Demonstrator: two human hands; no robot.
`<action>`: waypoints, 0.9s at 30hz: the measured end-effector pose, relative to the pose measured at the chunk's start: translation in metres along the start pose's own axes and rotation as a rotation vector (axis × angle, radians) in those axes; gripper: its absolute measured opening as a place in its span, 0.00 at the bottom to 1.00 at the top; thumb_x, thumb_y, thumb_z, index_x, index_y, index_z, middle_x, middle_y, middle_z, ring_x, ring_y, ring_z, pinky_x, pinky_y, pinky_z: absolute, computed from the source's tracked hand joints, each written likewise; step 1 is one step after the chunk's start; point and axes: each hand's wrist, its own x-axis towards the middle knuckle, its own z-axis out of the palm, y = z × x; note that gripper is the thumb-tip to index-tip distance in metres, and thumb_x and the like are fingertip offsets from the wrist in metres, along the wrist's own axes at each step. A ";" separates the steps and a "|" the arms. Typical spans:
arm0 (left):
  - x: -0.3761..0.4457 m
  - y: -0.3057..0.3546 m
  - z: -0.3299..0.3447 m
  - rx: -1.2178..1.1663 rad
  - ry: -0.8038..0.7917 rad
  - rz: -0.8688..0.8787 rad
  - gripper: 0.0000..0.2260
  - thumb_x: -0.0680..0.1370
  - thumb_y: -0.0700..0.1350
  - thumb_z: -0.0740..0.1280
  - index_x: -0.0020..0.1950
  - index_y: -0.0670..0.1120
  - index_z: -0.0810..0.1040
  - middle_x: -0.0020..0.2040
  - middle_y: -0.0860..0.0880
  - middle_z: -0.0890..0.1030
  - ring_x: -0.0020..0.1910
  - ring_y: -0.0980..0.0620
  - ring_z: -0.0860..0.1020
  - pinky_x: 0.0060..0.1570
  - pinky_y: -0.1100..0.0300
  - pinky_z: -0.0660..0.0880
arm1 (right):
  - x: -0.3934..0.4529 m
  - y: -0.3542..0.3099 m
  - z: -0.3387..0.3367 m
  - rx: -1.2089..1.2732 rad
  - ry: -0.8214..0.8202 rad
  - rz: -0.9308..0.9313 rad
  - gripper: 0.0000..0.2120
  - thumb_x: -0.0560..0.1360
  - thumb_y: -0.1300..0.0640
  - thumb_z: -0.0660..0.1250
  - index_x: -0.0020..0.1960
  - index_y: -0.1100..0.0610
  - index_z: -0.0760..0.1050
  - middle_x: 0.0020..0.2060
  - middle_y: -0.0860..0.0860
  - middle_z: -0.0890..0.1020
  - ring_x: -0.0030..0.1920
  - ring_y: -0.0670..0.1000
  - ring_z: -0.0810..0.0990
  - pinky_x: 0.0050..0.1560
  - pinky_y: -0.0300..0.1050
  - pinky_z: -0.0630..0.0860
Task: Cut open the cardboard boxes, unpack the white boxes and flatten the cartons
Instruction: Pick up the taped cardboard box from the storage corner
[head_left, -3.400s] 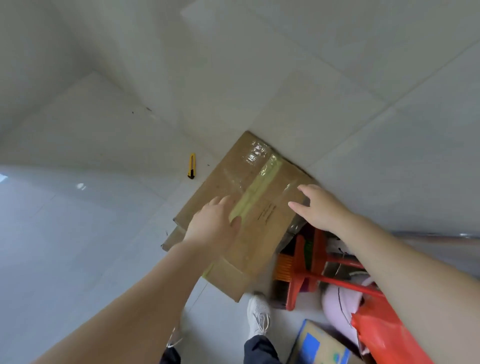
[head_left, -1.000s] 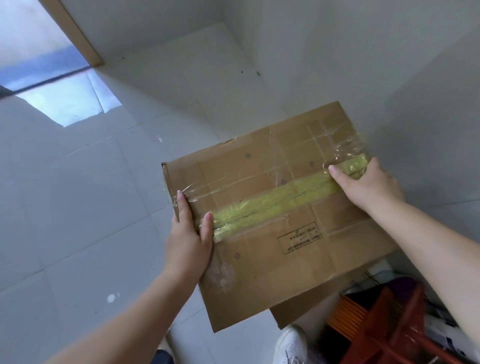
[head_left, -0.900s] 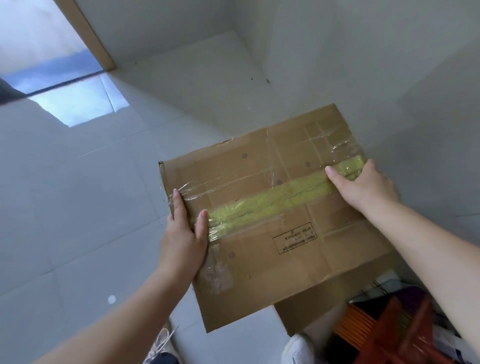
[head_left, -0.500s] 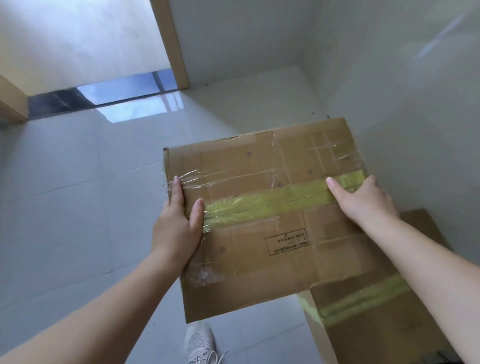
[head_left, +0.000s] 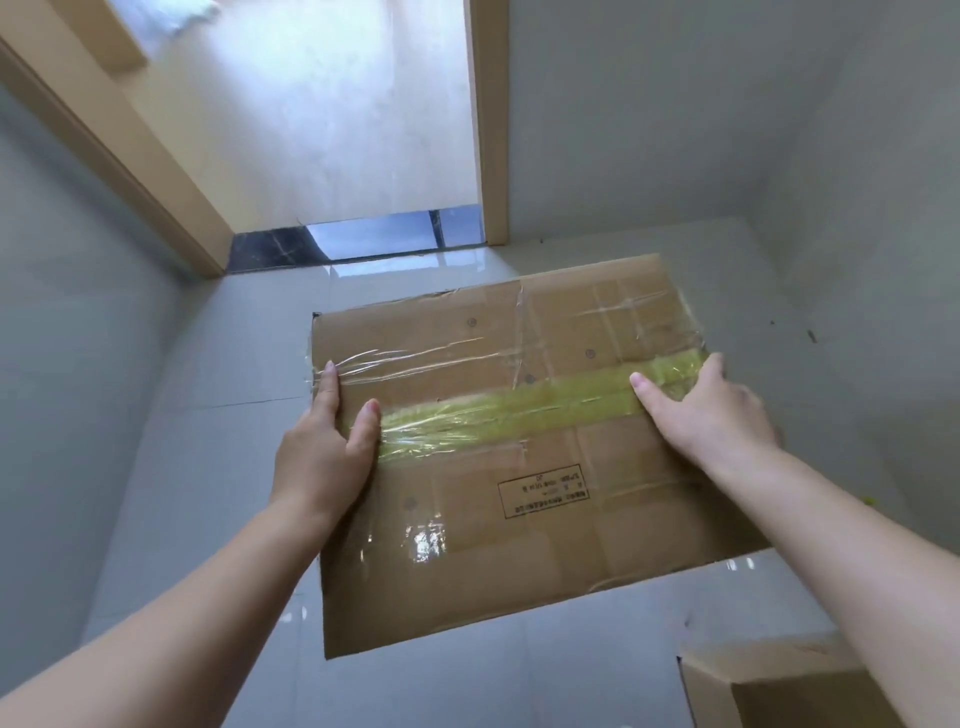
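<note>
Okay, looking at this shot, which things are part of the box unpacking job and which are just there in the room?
Part of the job:
- taped cardboard box, held up at its sides
- left hand and right hand gripping it
- yellow tape along its seam
- second carton, bottom right

Just there:
- doorway with wooden frame
- tiled floor
- grey wall

Two cardboard cartons: one flattened carton (head_left: 519, 457) held up in front, and the corner of a second carton (head_left: 779, 686) at lower right. Two bare hands on the flattened one: left hand (head_left: 324, 452) at its left edge, right hand (head_left: 711, 410) at its right. One strip of yellow-green tape (head_left: 519, 410) across its face. One printed black-framed label (head_left: 543, 491). One doorway (head_left: 332, 130), framed in light wood.
</note>
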 end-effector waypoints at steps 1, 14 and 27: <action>0.007 -0.006 0.002 -0.005 0.014 -0.009 0.29 0.80 0.55 0.60 0.78 0.53 0.53 0.75 0.46 0.64 0.71 0.42 0.65 0.67 0.53 0.63 | 0.005 -0.009 0.005 -0.014 0.010 -0.026 0.47 0.71 0.27 0.53 0.77 0.57 0.48 0.68 0.61 0.70 0.67 0.63 0.69 0.61 0.55 0.69; 0.108 -0.161 0.058 0.014 0.048 -0.048 0.28 0.80 0.56 0.60 0.78 0.50 0.56 0.73 0.45 0.67 0.71 0.44 0.66 0.66 0.55 0.64 | 0.039 -0.102 0.152 -0.099 0.125 -0.214 0.42 0.73 0.28 0.51 0.78 0.53 0.49 0.64 0.57 0.75 0.65 0.59 0.72 0.56 0.49 0.70; 0.175 -0.260 0.121 0.125 0.004 -0.069 0.28 0.79 0.58 0.59 0.78 0.53 0.56 0.74 0.47 0.66 0.71 0.44 0.66 0.66 0.54 0.64 | 0.053 -0.132 0.288 -0.153 0.143 -0.226 0.42 0.74 0.29 0.49 0.78 0.55 0.49 0.58 0.54 0.79 0.61 0.56 0.76 0.50 0.46 0.71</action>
